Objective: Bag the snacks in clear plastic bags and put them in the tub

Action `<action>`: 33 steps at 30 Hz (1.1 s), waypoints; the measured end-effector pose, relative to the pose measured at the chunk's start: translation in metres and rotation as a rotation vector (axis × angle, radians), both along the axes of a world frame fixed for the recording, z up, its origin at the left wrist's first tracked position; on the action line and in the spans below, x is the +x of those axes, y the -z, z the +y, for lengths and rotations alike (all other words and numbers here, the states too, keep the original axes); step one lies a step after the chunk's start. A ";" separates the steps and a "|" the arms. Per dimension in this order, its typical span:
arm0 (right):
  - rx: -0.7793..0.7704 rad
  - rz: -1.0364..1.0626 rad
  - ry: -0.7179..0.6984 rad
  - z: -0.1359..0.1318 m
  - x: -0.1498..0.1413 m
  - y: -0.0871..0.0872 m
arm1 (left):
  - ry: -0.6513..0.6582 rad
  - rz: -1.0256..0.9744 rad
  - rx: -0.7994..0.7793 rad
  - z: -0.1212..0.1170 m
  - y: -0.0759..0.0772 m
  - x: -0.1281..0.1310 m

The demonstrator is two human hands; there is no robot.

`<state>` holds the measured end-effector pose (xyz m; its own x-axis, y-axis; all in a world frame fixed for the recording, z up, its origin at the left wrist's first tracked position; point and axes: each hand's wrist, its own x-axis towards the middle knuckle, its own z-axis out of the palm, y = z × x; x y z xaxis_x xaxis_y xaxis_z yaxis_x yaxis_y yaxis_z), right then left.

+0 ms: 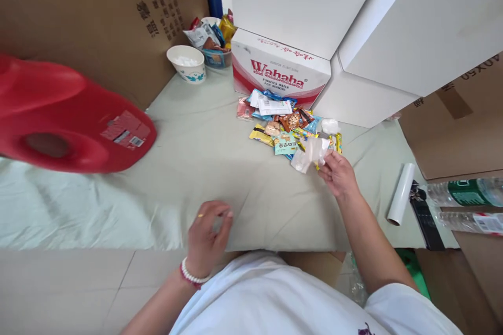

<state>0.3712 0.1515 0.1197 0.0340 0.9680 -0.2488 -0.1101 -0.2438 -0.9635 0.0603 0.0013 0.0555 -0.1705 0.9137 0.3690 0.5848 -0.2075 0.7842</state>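
My right hand (338, 174) reaches to the near edge of a pile of small snack packets (288, 124) on the pale green cloth (204, 167). Its fingers pinch a thin clear plastic bag (310, 154). My left hand (207, 235) hovers low near the cloth's front edge with its fingers curled together, a ring on one finger and a bead bracelet at the wrist. Whether anything sits inside those curled fingers is hidden.
A red plastic jug (66, 120) lies at the left. At the back stand a paper cup (187, 63), a bowl of wrappers (212, 42), a Wahaha box (279, 70) and white boxes (393, 26). A white roll (401, 193) and water bottles (467, 192) lie right.
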 end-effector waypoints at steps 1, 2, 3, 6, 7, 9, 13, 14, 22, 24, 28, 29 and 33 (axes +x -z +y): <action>-0.031 0.051 -0.020 -0.018 -0.012 0.003 | 0.053 -0.119 -0.068 0.003 -0.009 0.013; -0.053 0.084 -0.031 -0.036 -0.023 0.006 | 0.089 -0.239 -0.126 0.007 -0.017 0.026; -0.065 0.100 -0.035 -0.054 -0.034 0.009 | 0.126 -0.345 -0.186 0.012 -0.023 0.039; -0.063 0.103 -0.048 -0.097 -0.061 0.019 | 0.233 -0.578 -0.345 0.028 -0.030 0.073; -0.067 0.104 -0.062 -0.107 -0.067 0.020 | 0.268 -0.626 -0.378 0.031 -0.028 0.082; -0.096 0.119 -0.097 -0.120 -0.072 0.021 | 0.330 -0.721 -0.427 0.034 -0.023 0.094; -0.165 0.187 -0.104 -0.128 -0.062 0.016 | 0.347 -0.908 -0.530 0.026 -0.014 0.100; -0.170 0.199 -0.098 -0.128 -0.058 0.015 | 0.324 -0.942 -0.558 0.024 -0.013 0.099; 0.189 -0.314 -0.247 -0.139 -0.054 0.032 | 0.301 -1.083 -0.660 0.015 -0.010 0.084; 0.243 -0.434 -0.285 -0.142 -0.057 0.039 | 0.311 -1.063 -0.661 0.013 -0.011 0.083; 0.213 -0.506 -0.234 -0.143 -0.059 0.048 | 0.312 -1.038 -0.684 0.007 -0.011 0.082; 0.201 -0.505 -0.226 -0.143 -0.059 0.049 | 0.302 -1.015 -0.675 0.006 -0.009 0.082; 0.144 -0.471 -0.257 -0.140 -0.058 0.044 | 0.224 -0.862 -0.625 0.003 -0.003 0.082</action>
<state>0.3135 0.0113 0.0753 -0.1325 0.9828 -0.1283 0.3860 -0.0681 -0.9200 0.1420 0.0042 0.0585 0.0443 0.9407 -0.3362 -0.2142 0.3377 0.9166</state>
